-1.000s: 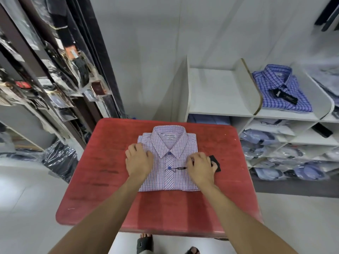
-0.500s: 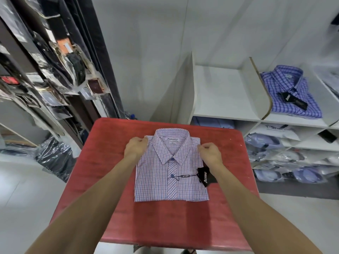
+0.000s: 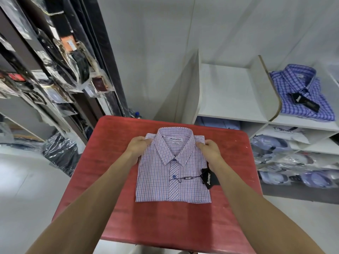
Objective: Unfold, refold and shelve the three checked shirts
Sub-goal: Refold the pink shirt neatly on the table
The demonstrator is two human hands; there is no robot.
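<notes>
A folded pink-and-blue checked shirt (image 3: 172, 171) lies collar-away on the red table (image 3: 113, 147). A black tag (image 3: 209, 177) hangs off its front toward the right edge. My left hand (image 3: 137, 146) grips the shirt's left shoulder edge beside the collar. My right hand (image 3: 211, 150) grips the right shoulder edge in the same way. A blue checked shirt (image 3: 302, 92) lies folded in the top right shelf compartment. The white compartment (image 3: 231, 90) next to it, just behind the table, holds nothing.
Lower shelves (image 3: 293, 158) on the right hold bagged shirts. A rack of bagged belts and wallets (image 3: 60, 66) stands on the left. A dark plastic-wrapped bundle (image 3: 60, 153) lies on the floor left of the table.
Both hands went from pressing flat on the shirt's lower front up to its shoulders, where they now grip the edges. The tag came out from under my right hand.
</notes>
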